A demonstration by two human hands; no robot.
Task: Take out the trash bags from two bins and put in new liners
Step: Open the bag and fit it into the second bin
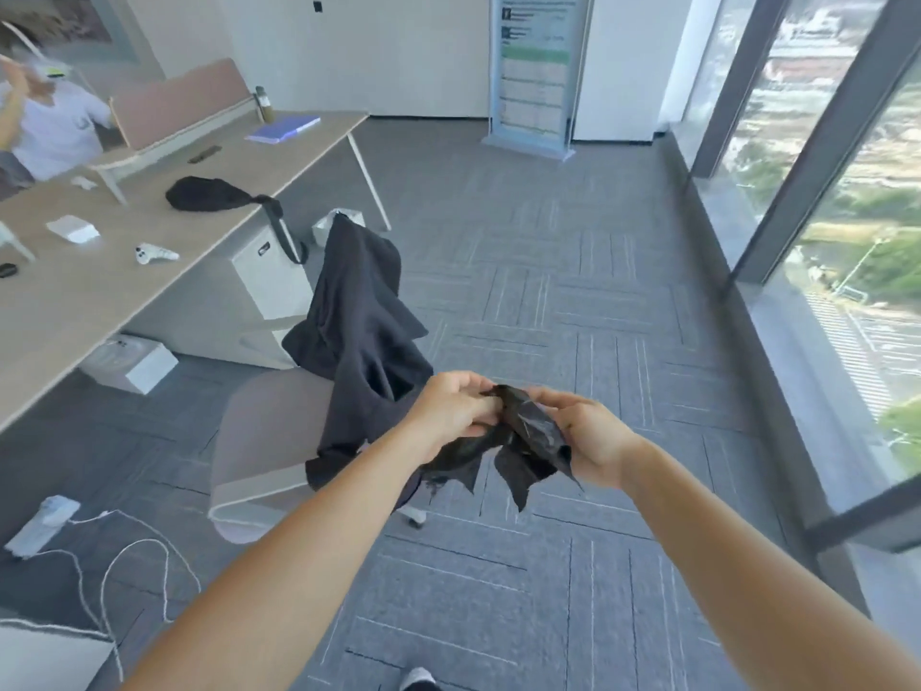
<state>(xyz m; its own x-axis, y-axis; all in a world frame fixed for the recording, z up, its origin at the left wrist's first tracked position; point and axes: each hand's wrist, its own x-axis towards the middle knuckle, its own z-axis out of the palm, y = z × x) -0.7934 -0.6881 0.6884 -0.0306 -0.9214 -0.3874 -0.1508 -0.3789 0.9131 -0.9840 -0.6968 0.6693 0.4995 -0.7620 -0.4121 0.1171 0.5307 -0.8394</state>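
wadded liner (528, 431), opening not vis.

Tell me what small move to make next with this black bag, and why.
Probably draw the left hand and right hand apart to spread the black bag: both grip it, and it hangs crumpled between them, too bunched to open as a liner.

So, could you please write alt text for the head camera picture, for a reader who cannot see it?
The person's left hand and right hand grip a crumpled black trash bag between them, above grey carpet. Behind stands a chair draped with a dark garment, beside a long desk; tall windows run along the right.
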